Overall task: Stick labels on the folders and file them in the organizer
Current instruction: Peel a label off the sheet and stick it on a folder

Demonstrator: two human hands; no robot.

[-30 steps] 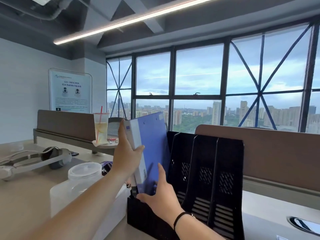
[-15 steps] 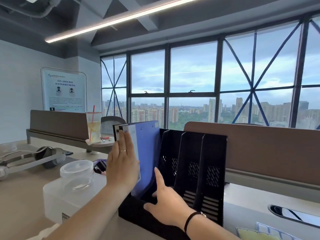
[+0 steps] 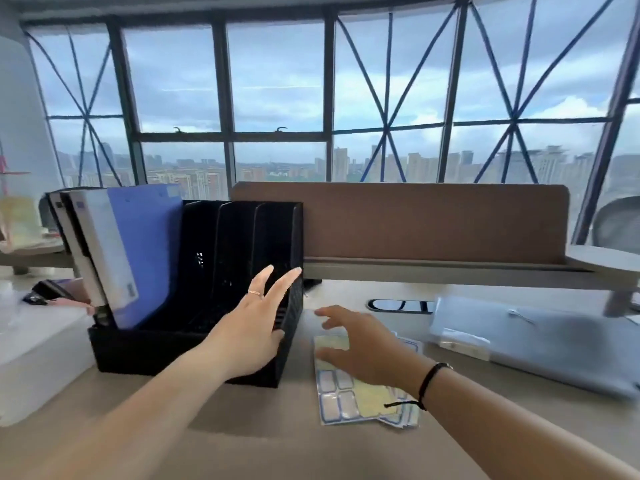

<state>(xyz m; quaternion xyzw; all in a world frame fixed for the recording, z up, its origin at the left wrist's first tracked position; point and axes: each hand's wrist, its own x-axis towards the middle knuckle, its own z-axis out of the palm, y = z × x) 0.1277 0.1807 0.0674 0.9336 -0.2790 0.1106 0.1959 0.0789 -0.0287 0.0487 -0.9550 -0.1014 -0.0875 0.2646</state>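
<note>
Organizer: black organizer [image 3: 221, 344] stands on the worktop [image 3: 263, 441], its upright dividers making several slots
Filed folders: a blue folder [image 3: 145, 251] leans in the leftmost slot, white spine facing the camera; a dark folder [image 3: 65, 223] stands just behind it on the left, tilted the same way
Other slots: the ones to the right look dark inside; contents cannot be told
Left hand: left hand [image 3: 252, 327] hangs in front of the organizer's right end, fingers spread, grip holding nothing; a ring sits on one finger
Right hand: right hand [image 3: 360, 348] hovers low over the label sheets, fingers spread apart, grip holding nothing; a black cord circles the wrist
Labels: label sheets [image 3: 349, 396] lie flat on the worktop just right of the organizer, blue-bordered stickers on pale backing, partly under the right hand
Loose folder: a grey-blue folder [image 3: 540, 344] lies flat at the far right, well apart from the organizer
Left edge: a white box [image 3: 31, 355] sits beside the organizer
</note>
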